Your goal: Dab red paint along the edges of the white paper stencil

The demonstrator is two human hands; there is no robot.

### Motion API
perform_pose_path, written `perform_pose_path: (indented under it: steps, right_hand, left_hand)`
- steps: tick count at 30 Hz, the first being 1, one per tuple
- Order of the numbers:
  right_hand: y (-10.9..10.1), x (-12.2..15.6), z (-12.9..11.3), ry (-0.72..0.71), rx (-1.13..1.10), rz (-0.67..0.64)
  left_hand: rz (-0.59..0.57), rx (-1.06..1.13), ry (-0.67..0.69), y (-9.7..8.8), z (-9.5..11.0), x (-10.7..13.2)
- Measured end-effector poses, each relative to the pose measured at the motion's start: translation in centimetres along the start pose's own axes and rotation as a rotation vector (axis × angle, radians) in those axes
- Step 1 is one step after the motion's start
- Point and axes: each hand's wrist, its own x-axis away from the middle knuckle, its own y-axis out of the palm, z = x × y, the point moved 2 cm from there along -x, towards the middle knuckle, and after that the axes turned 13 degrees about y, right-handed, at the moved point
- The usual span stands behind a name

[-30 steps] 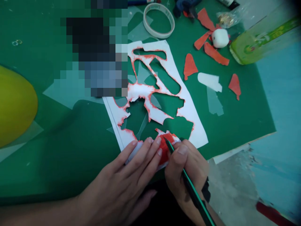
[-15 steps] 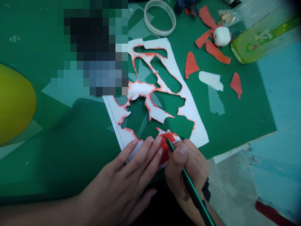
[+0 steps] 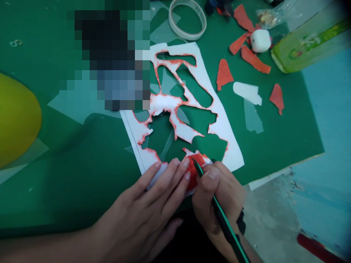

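Observation:
My left hand (image 3: 157, 201) lies flat on the lower edge of a white paper sheet (image 3: 231, 157), its fingers stretched out and pressing down. Several shapes are cut out of this sheet, and red colouring runs along the cut edges. In my right hand (image 3: 219, 197) is a dark pencil (image 3: 216, 204) with a green stripe, gripped between thumb and fingers. Its tip touches a red-coloured patch (image 3: 193, 175) at the bottom of the sheet, right beside my left fingertips. My hands partly cover that patch.
Red paper cut-outs (image 3: 225, 75) and a white cut-out (image 3: 246, 93) lie on the green table (image 3: 95, 193). Farther back are a tape roll (image 3: 201, 34), a small white case (image 3: 260, 41) and a greenish bottle (image 3: 298, 47). A yellow rounded object (image 3: 19, 120) is at the left.
The view has shifted very slightly. Both hands, the pencil and the sheet keep nearly the same places, and the pencil tip stays on the red patch.

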Motion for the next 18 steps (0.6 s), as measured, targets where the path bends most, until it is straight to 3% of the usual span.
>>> perform_pose_path:
  steps: [7,18]
  right_hand:
    - [-0.04,-0.02,0.11,-0.013,-0.025,-0.026]
    - [0.27,-0.08,0.14,-0.031,-0.084,0.072]
  left_hand:
    - [-0.013,-0.012,0.003,-0.04,-0.08,-0.08]
    - [-0.010,-0.018,0.004,0.03,0.01,0.00]
